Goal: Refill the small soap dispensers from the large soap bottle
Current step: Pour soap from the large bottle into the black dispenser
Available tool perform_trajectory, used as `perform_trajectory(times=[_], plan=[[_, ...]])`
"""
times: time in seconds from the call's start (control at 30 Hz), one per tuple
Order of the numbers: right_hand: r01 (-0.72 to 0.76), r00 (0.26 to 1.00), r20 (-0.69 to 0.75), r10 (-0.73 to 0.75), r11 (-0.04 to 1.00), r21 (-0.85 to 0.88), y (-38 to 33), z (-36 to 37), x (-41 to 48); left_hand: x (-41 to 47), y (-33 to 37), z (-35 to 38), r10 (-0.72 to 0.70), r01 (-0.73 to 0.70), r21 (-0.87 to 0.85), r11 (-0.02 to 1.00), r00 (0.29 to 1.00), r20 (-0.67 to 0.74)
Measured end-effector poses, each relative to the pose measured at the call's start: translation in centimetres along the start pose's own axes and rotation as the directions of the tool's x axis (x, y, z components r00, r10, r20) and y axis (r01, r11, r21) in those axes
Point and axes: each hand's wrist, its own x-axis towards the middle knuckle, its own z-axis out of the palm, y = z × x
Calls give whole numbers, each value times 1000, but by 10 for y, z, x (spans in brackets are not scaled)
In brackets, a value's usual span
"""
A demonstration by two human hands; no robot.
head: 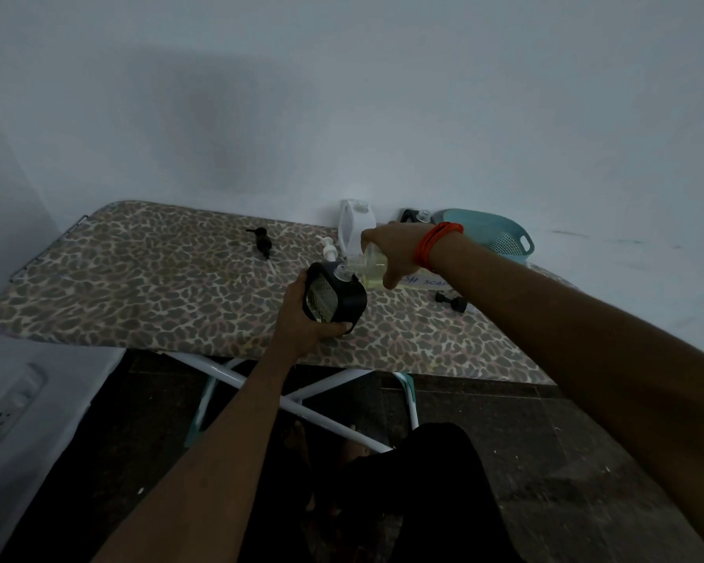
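My left hand [301, 319] grips a small black soap dispenser [334, 298], tilted above the leopard-print ironing board [159, 286]. My right hand [395, 253] holds the large clear soap bottle [368, 266] with yellowish liquid, tipped on its side so its neck meets the dispenser's opening. A white dispenser [352, 229] stands behind the hands by the wall. A black pump head [263, 241] lies on the board to the left, and a white pump head [329, 247] stands just behind the black dispenser.
A teal plastic basket [500, 233] sits at the board's far right by the wall, with another black dispenser [413, 216] beside it. A small black cap [454, 301] lies right of the bottle. White board legs [301, 396] and dark floor lie below.
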Motion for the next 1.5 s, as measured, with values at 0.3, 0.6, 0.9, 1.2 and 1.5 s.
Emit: perform_trajectory(times=[0.3, 0.6, 0.9, 1.2, 1.5], plan=[[9, 1000, -6, -9, 1000, 1, 2, 3, 1, 1, -4, 1, -2, 2, -10, 1000, 1000, 6], [14, 1000, -13, -13, 999, 38, 5, 5, 1, 1, -4, 1, 15, -15, -24, 1000, 1000, 8], [51, 998, -53, -39, 971, 232, 18, 14, 4, 2, -4, 0, 12, -11, -39, 999, 1000, 14], [205, 922, -340, 186, 512, 834, 60, 33, -31, -1, 2, 0, 52, -53, -35, 998, 998, -19], [329, 898, -333, 287, 64, 942, 64, 109, -49, -2, 3, 2, 48, -49, -13, 999, 997, -52]])
